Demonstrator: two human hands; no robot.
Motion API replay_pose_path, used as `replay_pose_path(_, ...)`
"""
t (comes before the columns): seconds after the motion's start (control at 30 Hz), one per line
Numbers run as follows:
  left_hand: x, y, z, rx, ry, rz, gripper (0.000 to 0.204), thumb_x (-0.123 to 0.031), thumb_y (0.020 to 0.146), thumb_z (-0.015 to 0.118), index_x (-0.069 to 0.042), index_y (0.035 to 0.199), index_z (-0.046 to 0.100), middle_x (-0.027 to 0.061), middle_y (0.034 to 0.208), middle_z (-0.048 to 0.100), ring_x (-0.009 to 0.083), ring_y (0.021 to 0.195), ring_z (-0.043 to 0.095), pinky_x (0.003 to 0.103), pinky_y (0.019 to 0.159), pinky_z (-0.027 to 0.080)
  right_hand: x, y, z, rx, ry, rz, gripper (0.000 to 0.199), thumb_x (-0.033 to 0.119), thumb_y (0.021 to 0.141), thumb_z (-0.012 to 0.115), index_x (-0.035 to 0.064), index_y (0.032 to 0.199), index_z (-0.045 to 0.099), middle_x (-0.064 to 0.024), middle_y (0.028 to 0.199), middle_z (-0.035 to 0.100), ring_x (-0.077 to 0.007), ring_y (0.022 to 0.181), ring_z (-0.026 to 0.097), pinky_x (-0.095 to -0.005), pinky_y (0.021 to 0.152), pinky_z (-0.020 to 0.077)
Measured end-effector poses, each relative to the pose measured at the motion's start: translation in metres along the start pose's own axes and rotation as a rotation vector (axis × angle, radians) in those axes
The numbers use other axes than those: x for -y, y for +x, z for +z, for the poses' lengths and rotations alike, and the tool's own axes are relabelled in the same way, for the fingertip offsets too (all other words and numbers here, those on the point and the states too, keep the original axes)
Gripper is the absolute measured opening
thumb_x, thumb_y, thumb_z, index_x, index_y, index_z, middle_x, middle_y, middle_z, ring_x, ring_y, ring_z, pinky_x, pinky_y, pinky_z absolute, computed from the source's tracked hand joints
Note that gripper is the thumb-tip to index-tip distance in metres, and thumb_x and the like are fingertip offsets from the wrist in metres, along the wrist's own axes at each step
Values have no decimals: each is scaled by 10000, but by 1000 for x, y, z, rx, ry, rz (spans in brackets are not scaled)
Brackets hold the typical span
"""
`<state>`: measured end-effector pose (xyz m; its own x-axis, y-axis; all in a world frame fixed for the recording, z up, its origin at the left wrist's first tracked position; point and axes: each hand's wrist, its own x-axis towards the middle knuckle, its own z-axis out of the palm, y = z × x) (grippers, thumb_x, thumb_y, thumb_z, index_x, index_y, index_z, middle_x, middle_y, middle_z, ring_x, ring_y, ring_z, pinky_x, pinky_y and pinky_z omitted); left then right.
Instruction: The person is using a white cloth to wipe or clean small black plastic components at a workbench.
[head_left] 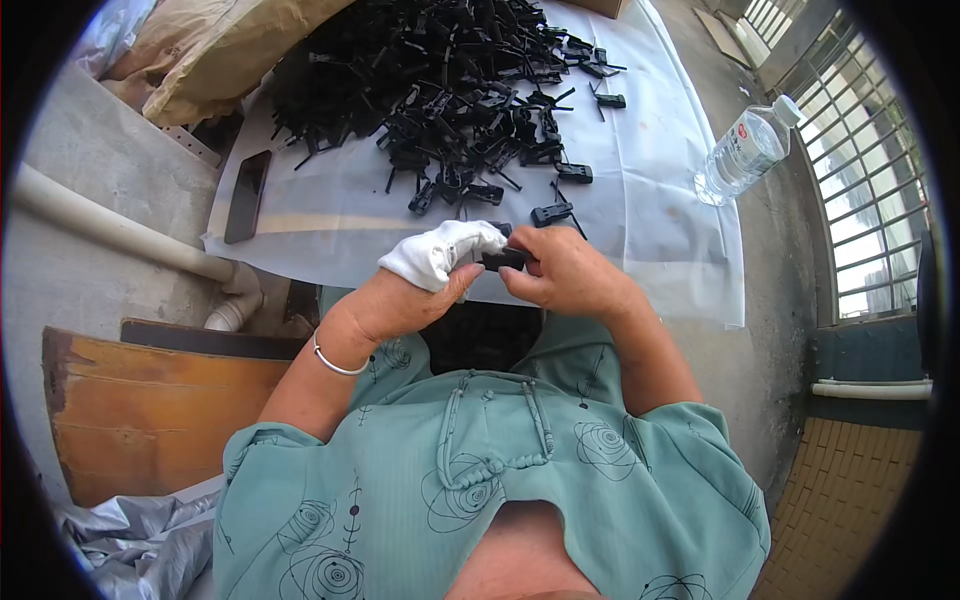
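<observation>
Your fingertips close on a small black plastic part (pixel 502 259), pinched from both sides just above your lap, near the front edge of the table (pixel 690 290). Your right hand (pixel 565 272) curls fully around the part's right end, thumb and fingers shut on it; your left hand (pixel 415 295) meets it from the other side, its thumb pressed up against the part's lower edge while its fingers are wrapped in a bunched white cloth (pixel 445 250) (whether a glove or a rag, the view does not settle).

The part looks light and rigid, moulded plastic with thin projecting stems, so it likely tolerates a firm pinch on its blocky body but could snap or flex at the slender ends. Hold it by the thick middle; the smooth surface may slip under bare fingers, less so under cloth.

Outward from your hands, a white sheet (pixel 660 200) covers the table. A few loose black parts (pixel 552 212) lie just beyond your knuckles, and a large heap of the same black parts (pixel 440 80) fills the far side. A dark flat phone-like slab (pixel 247 196) rests at the sheet's left edge, and a clear water bottle (pixel 745 152) lies off the sheet's right edge. A tan sack (pixel 210 50) slumps at the far left corner.
</observation>
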<state>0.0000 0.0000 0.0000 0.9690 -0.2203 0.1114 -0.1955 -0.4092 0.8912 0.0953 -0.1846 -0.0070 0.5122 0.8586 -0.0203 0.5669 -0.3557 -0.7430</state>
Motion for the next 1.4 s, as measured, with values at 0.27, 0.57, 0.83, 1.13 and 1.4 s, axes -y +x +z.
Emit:
replay_pose_path(0.27, 13, 9, 9, -85, -446, -193, 271, -27, 837, 557, -38, 1094, 469, 45, 884, 562, 63, 672, 527, 208, 551, 466, -3, 15, 16, -305, 219, -2, 246, 219, 803, 633, -7, 831, 540, -52, 559, 458, -117, 515, 397, -275, 486, 363)
replay_pose_path(0.57, 11, -3, 16, -205, -652, -141, 289, -43, 867, 522, -19, 1152, 476, 22, 840, 555, 49, 606, 508, 186, 520, 435, 10, 14, 44, -698, 108, -428, 238, 60, 717, 691, 42, 920, 568, -25, 643, 471, -106, 503, 400, -231, 469, 360)
replay_pose_path(0.83, 0, -25, 30, -402, -353, -216, 229, -34, 822, 551, 14, 1045, 523, 22, 785, 577, 46, 568, 506, 206, 508, 437, 15, 0, 39, -325, 299, -108, 198, 184, 896, 518, 9, 804, 513, -75, 623, 475, -136, 566, 403, -264, 542, 387)
replay_pose_path(1.13, 6, -29, 39, -488, 258, 30, 266, -51, 769, 574, 34, 1021, 564, 152, 873, 611, 272, 756, 602, 322, 699, 485, 13, -3, 61, -173, 492, 69, 289, 195, 927, 456, -9, 731, 513, -24, 639, 481, -89, 614, 421, -263, 570, 394)
replay_pose_path(1.4, -1, -32, 19, -470, -283, -83, 308, -66, 836, 578, 0, 1110, 453, 43, 900, 549, 77, 713, 478, 197, 633, 420, 22, 1, 33, -198, 273, -47, 189, 184, 862, 573, -3, 846, 587, -35, 616, 476, -105, 561, 428, -263, 519, 380)
